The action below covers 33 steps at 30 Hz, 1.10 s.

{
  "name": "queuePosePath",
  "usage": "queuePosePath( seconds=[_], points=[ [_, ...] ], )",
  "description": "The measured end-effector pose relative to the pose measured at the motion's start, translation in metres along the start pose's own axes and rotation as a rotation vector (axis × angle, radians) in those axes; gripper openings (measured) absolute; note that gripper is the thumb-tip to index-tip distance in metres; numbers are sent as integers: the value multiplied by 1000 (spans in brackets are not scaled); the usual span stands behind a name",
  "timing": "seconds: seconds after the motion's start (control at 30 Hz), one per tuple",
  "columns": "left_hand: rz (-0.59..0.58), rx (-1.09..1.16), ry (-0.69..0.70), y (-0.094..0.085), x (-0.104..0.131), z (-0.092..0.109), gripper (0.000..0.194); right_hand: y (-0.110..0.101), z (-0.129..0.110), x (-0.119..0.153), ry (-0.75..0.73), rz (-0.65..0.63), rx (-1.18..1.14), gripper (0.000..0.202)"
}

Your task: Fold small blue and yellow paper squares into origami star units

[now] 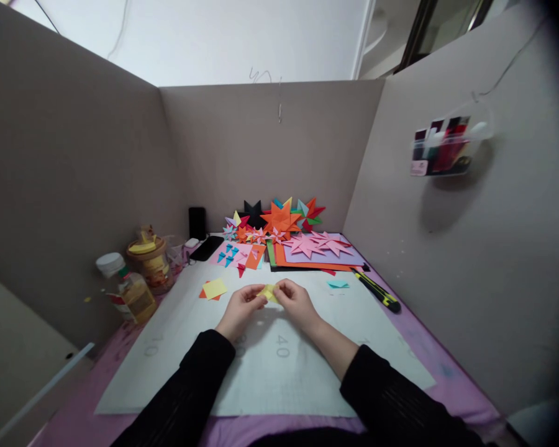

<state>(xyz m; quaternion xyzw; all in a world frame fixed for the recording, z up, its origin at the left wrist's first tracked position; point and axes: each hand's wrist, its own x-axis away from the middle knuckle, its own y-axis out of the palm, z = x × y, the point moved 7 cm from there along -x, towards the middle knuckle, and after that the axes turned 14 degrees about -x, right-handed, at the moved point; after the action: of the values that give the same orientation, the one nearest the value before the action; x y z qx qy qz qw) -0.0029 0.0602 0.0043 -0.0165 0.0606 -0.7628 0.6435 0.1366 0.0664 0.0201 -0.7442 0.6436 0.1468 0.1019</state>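
Between both hands, above the white sheet, is a small piece of yellow paper (269, 293), partly covered by the fingers. My left hand (243, 307) pinches its left side, thumb against fingers. On its right side my right hand (297, 303) grips with thumb and fingertips closed. How the paper is folded is too small to make out. Left of the hands lies a yellow paper square (215, 287) on top of orange paper. A folded turquoise paper piece (338, 284) rests to the right of my right hand.
Folded paper stars (282, 218) stand at the back. Coloured sheets (317, 256) with pink stars lie before them. A yellow-black utility knife (377, 290) is at the right edge. A jar (149, 264), a bottle (133, 292) and a dark phone (207, 248) are on the left.
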Motion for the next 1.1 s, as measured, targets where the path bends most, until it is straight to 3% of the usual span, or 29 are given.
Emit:
queuePosePath(
  seconds=[0.23,0.33,0.63,0.73,0.9,1.1],
  points=[
    [70,-64,30,-3,1,5,23,10,14,-2,181,-51,-307,30],
    [51,-105,44,0,4,8,20,13,17,-1,198,-77,-288,20],
    [44,-86,13,-2,4,7,15,7,19,0,332,61,-473,8],
    [36,-29,-8,-3,4,6,16,4,16,-3,268,37,-426,8],
    [37,-65,24,-2,4,9,20,0,0,-3,51,-46,-155,10],
    [83,-145,112,-2,3,10,24,6,-4,1,25,-82,-50,8]
  ],
)
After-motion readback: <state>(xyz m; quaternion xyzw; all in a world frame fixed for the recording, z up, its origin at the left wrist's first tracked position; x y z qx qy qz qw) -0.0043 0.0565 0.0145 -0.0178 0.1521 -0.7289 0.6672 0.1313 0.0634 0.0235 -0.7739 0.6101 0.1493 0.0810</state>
